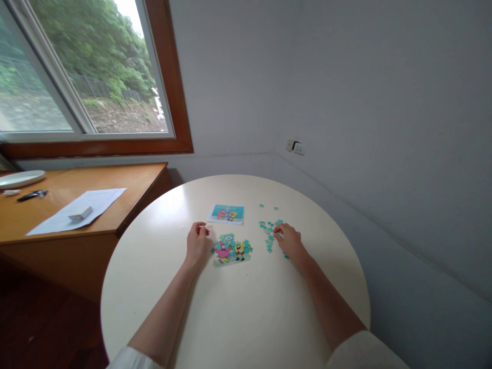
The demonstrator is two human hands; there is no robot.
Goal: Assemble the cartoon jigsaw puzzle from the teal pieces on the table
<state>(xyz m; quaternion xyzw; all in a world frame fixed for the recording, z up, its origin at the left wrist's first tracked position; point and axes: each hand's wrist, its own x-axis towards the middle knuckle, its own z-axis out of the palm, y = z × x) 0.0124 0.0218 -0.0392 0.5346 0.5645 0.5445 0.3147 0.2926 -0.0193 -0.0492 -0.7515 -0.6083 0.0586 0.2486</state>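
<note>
A partly joined cartoon jigsaw puzzle (pixel 231 250) lies on the round table, showing a pink starfish, a squid figure and a yellow sponge figure. My left hand (pixel 197 242) rests just left of it with curled fingers; whether anything is between them is too small to make out. Over the loose teal puzzle pieces (pixel 269 242) on the right, my right hand (pixel 291 240) pinches one piece at its fingertips. Behind the joined part lies a reference picture card (pixel 226 214) with the same characters.
Two stray pieces, one a teal puzzle piece (pixel 262 205), lie farther back on the cream round table (pixel 238 318). At left a wooden desk (pixel 144 179) holds paper (pixel 103 200), a small white box (pixel 80 213) and a white round lid-like object (pixel 23 178). Walls stand behind and right.
</note>
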